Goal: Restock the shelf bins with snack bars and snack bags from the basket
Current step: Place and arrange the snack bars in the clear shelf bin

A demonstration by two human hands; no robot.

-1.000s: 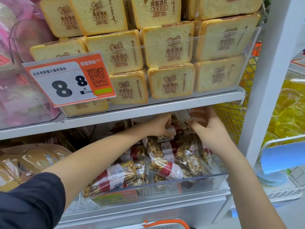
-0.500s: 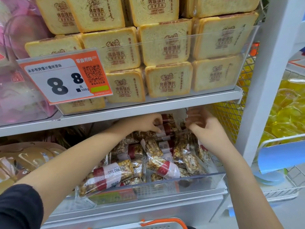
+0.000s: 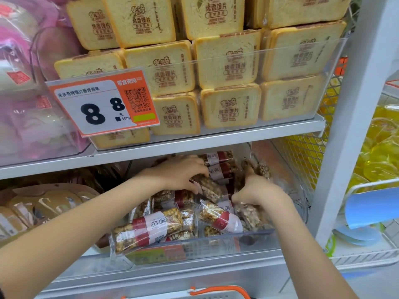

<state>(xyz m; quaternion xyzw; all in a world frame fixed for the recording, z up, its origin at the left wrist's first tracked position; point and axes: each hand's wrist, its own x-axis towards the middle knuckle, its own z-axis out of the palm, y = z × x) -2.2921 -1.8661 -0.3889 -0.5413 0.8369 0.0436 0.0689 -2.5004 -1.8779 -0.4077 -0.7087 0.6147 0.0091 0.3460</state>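
Shelf bin point(image 3: 216, 244) holds snack bars point(image 3: 149, 229); left hand point(image 3: 183, 175) grips one bar, right hand point(image 3: 257, 188) pinches another wrapper.

Head view — single wide-angle camera worn on the person's head, facing forward and slightly down into a shop shelf at close range. The upper shelf board point(image 3: 194, 145) crosses mid-frame; the clear bin of snack bars point(image 3: 216, 244) sits below it, near enough that both forearms enter from the bottom corners. The white upright post point(image 3: 354, 126) stands at right — straight lines bow toward the edges. No second view to overlap.
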